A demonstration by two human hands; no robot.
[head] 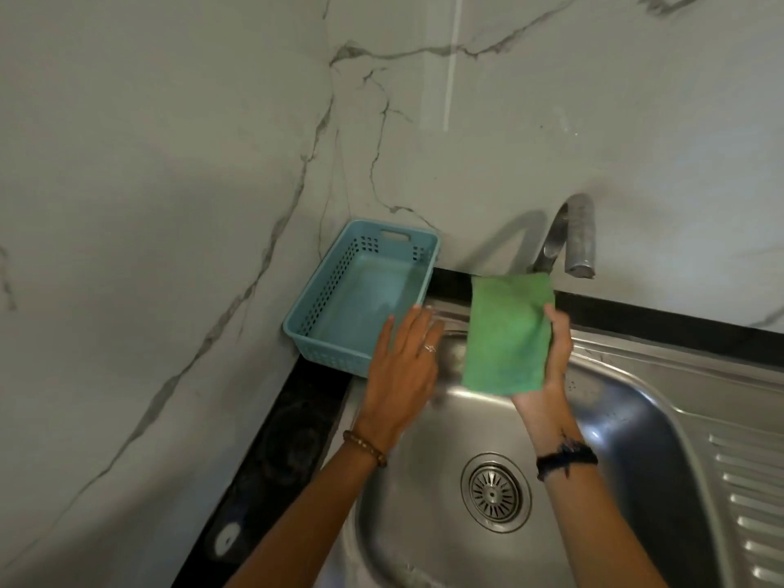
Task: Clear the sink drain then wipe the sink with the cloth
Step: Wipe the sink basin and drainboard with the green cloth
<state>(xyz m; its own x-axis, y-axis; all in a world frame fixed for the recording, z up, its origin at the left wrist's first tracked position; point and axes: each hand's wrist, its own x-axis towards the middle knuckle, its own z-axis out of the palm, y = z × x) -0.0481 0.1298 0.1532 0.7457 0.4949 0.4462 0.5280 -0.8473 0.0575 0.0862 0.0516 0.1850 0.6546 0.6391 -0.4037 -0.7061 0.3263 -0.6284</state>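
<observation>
**Fingers on the cloth, drain looking clear**

The fingers (550,312) of my right hand (551,354) are wrapped round the edge of the green cloth (507,333), which I hold up folded flat above the back of the sink (628,418), just below the tap (579,239). My left hand (403,362) is spread and holds nothing, its fingers hovering beside the cloth, over the sink's back left corner and the near edge of the blue basket (339,299). That basket sits on the dark worktop (297,418) in the corner against the marble wall, and I can see nothing inside it.

As for progress: the drain strainer (494,492) sits seated in the bowl, and its slots look free of scraps from here, so I judge the clearing part done or nearly so. The basin shows no debris that I can make out, though the steel is blurred in places. The cloth is not touching the metal, so the wiping is still to do. What is left, by my reckoning, is the bowl, its walls and the ribbed draining board (746,481) to the right.
</observation>
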